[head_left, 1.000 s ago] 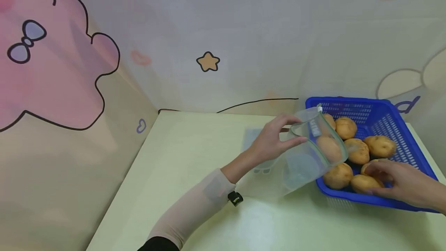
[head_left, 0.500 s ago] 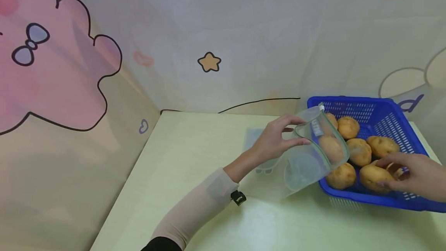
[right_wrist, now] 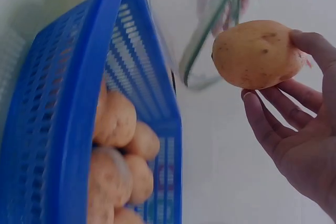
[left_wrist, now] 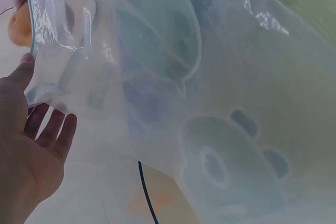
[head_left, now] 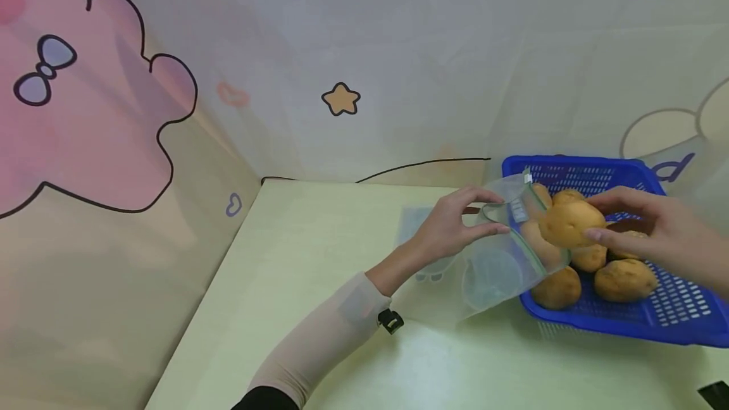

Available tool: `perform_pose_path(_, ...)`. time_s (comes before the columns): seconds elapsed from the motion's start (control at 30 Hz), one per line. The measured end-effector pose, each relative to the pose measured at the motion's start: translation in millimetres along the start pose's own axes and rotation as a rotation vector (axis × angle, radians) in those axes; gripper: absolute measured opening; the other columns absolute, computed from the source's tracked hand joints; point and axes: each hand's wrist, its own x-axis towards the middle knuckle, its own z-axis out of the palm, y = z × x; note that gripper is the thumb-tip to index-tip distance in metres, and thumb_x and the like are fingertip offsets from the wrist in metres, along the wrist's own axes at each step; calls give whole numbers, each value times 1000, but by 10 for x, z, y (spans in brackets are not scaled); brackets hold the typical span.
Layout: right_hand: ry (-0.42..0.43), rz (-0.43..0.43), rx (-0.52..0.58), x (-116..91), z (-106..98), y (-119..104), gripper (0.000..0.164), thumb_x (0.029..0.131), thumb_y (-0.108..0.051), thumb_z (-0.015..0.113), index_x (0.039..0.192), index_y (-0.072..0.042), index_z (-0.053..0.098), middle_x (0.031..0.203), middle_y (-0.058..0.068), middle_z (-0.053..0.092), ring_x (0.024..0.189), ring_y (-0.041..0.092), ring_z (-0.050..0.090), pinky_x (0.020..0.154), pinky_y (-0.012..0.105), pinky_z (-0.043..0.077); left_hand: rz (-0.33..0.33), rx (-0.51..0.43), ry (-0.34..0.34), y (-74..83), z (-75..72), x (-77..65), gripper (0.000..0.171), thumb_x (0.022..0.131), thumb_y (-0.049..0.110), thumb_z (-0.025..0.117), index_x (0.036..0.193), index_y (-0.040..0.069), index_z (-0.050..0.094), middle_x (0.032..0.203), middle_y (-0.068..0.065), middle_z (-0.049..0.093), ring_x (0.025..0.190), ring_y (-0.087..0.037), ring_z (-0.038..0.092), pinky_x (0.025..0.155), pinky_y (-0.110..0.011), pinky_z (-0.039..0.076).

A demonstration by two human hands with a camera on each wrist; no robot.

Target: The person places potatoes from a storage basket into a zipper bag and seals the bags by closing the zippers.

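Observation:
My left hand (head_left: 455, 226) holds a clear zip bag (head_left: 495, 277) near its mouth, thumb and fingers spread along the edge. The bag's green-edged opening faces right and overlaps the blue basket's left side. A printed animal picture shows on the bag (left_wrist: 226, 166) in the left wrist view. My right hand (head_left: 655, 226) grips a potato (head_left: 569, 223) between thumb and fingers, raised over the basket and right at the bag's mouth. In the right wrist view this potato (right_wrist: 257, 53) is close to the bag's green zip strip (right_wrist: 210, 30).
A blue perforated basket (head_left: 615, 334) stands at the right of the pale table (head_left: 319, 226), with several potatoes (head_left: 626, 280) inside. Cloth with cartoon prints (head_left: 342, 30) hangs behind and to the left. A black object (head_left: 714, 394) shows at the lower right edge.
My right hand has lifted a potato from the front of the basket and brought it up and left to the bag's mouth. My left hand and the bag have stayed nearly still.

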Motion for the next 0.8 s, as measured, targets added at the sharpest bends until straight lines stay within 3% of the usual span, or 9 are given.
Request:
perform_pose_path(0.27,-37,-93,27,264,230,-156,37,94,-5,81,129,-7,71,117,-15,68,101,-4,63,80,8,53,-28,-11,-10,23,-75,3,44,95,24,84,133,10,67,131,-2,69,123,-4,61,99,-15,52)
perform_pose_path(0.57,-93,-115,17,312,352,-163,37,99,-7,77,134,-1,67,129,19,69,105,-11,60,83,5,51,-69,-52,-23,32,-88,-10,45,95,25,83,134,10,66,132,-1,67,125,-3,59,94,-15,55)
perform_pose_path(0.8,-104,-164,37,324,410,-173,38,98,-3,76,135,-3,67,127,12,68,108,-8,60,86,8,53,-55,-29,-34,25,-94,22,46,96,27,82,135,11,66,133,-2,68,125,-3,60,94,-15,55)
